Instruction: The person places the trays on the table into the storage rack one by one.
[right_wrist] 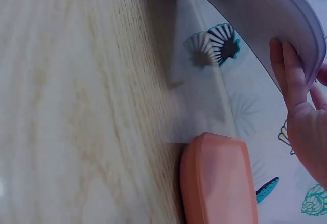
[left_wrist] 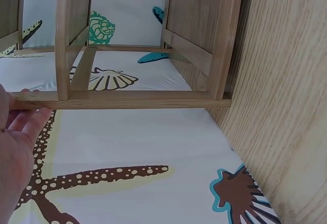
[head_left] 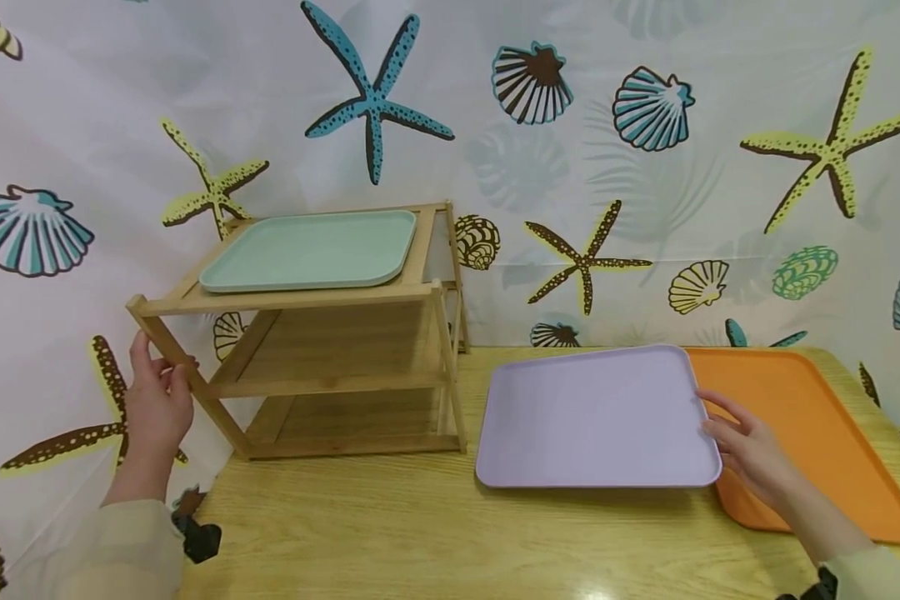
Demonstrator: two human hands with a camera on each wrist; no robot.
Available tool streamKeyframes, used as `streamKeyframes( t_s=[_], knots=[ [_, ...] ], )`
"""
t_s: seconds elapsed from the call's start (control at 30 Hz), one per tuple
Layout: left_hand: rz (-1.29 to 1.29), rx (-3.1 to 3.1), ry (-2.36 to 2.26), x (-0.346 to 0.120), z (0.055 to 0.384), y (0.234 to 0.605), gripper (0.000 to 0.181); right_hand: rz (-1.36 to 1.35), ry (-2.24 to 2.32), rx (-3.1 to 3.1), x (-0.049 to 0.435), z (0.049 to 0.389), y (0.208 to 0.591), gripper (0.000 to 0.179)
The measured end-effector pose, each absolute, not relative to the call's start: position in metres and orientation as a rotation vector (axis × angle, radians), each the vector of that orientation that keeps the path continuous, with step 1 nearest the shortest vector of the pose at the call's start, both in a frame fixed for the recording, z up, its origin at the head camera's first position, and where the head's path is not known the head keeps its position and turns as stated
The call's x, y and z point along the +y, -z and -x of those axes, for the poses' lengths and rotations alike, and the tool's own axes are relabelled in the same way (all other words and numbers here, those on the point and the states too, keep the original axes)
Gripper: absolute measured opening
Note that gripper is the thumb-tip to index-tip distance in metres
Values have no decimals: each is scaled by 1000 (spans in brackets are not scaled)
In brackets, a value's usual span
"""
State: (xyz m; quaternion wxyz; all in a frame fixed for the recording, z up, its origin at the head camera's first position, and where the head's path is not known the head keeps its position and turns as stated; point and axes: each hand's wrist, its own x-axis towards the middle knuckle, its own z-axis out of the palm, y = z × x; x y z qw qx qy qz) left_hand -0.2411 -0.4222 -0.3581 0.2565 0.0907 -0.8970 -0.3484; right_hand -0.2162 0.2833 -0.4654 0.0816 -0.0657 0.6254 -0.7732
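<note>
My left hand (head_left: 161, 398) grips the front left post of a three-tier wooden rack (head_left: 337, 387); in the left wrist view its fingers (left_wrist: 37, 123) curl about the post. A mint green tray (head_left: 311, 250) lies on the rack's top tier. With my right hand (head_left: 753, 454) I hold a lavender tray (head_left: 592, 421) by its right edge. The right wrist view shows fingers under this tray (right_wrist: 260, 17), whose held end is lifted off the table. Whether its far left end touches the table I cannot tell.
An orange tray (head_left: 810, 442) lies on the wooden table (head_left: 360, 533) at the right, partly covered by the lavender tray and my right hand. Behind the table hangs a white cloth (head_left: 465, 158) printed with starfish and shells. The rack stands at the table's left back.
</note>
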Motion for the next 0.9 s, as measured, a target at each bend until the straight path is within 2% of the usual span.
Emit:
streamKeyframes(
  t_s=[0.23, 0.57, 0.77, 0.9],
  knots=[
    [-252, -2433, 942, -422, 242, 356, 63, 308, 2403, 1704, 297, 182, 455, 45],
    [-239, -2431, 955, -422, 241, 361, 64, 272, 2353, 1670, 294, 141, 446, 44],
    [-211, -2416, 936, -421, 240, 360, 63, 438, 2423, 1327, 278, 132, 451, 49],
    [-212, -2415, 925, -422, 240, 359, 62, 442, 2421, 1302, 276, 131, 450, 49]
  ],
)
